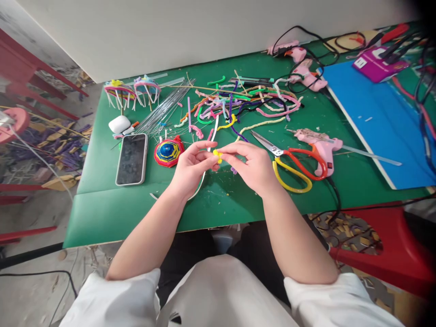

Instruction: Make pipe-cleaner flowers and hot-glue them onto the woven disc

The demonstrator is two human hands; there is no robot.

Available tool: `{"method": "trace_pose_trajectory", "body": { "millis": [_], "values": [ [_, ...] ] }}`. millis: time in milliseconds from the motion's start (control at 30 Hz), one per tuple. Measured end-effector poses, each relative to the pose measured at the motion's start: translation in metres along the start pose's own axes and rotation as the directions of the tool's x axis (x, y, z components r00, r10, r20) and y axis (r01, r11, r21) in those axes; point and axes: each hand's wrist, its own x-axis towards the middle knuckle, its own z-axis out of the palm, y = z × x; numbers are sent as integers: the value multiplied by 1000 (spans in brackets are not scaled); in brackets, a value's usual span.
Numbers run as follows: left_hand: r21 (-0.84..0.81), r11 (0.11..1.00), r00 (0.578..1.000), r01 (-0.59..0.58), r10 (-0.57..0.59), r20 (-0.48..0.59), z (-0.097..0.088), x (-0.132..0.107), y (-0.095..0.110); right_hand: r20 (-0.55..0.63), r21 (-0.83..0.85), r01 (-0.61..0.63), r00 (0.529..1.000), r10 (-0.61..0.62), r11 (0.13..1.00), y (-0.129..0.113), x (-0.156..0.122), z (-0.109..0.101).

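Between my two hands is a small yellow piece of pipe cleaner (218, 156), bent into a compact shape. My left hand (193, 165) pinches it from one side, and my right hand (251, 162) grips it from the other. A white strip (201, 181) passes beneath my left hand. Past my fingers lies a loose heap of coloured pipe cleaners (235, 102). To the left of my left hand sits a small round umbrella shape (168, 151) in red, yellow and blue. Scissors (289, 159) with one red and one yellow handle lie partly open at my right.
A phone (131, 159) and a white case (119, 124) lie left, near thin clear rods (166, 106) and two small decorated umbrellas (120, 93). A pink glue gun (322, 150) rests right, beside a blue board (378, 122) and a purple power block (378, 63) with cables.
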Motion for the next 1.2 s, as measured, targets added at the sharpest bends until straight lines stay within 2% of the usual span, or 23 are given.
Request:
{"method": "trace_pose_trajectory", "body": {
  "millis": [200, 367, 467, 567, 633, 700, 800, 933, 1067, 1200],
  "values": [
    [5, 1000, 1000, -8, 8, 25, 0, -1, 1, -8, -187, 166, 985, -170, 968, 0, -1, 0],
    [2, 999, 999, -44, 44, -18, 2, -1, 0, -57, -284, 282, 949, -309, 917, 3, 0, 6],
    [-15, 997, 996, -77, 76, -55, 4, -1, -2, -119, -329, 311, 923, -366, 892, 5, -2, 14],
    [-16, 994, 991, -111, 110, -81, 5, -1, -5, -176, -372, 286, 913, -369, 883, 7, -4, 22],
    [14, 993, 988, -120, 120, -93, 4, 0, -5, -215, -353, 247, 917, -335, 903, 7, -5, 26],
    [80, 988, 986, -135, 142, -85, 3, 0, -5, -230, -254, 189, 941, -249, 949, 5, -5, 26],
    [268, 939, 970, -215, 237, -49, 2, -2, -3, -166, -28, 24, 986, -28, 999, 2, -4, 19],
    [482, 818, 937, -315, 349, 19, 0, -4, -2, -66, 118, -211, 973, 220, 970, 0, -1, 10],
    [513, 787, 926, -343, 375, 44, -1, -4, -2, 37, 195, -313, 949, 312, 929, 3, 1, 9],
    [476, 822, 945, -313, 321, 68, -1, -5, -2, 81, 242, -325, 946, 314, 914, 6, 1, 9]
  ]
}}
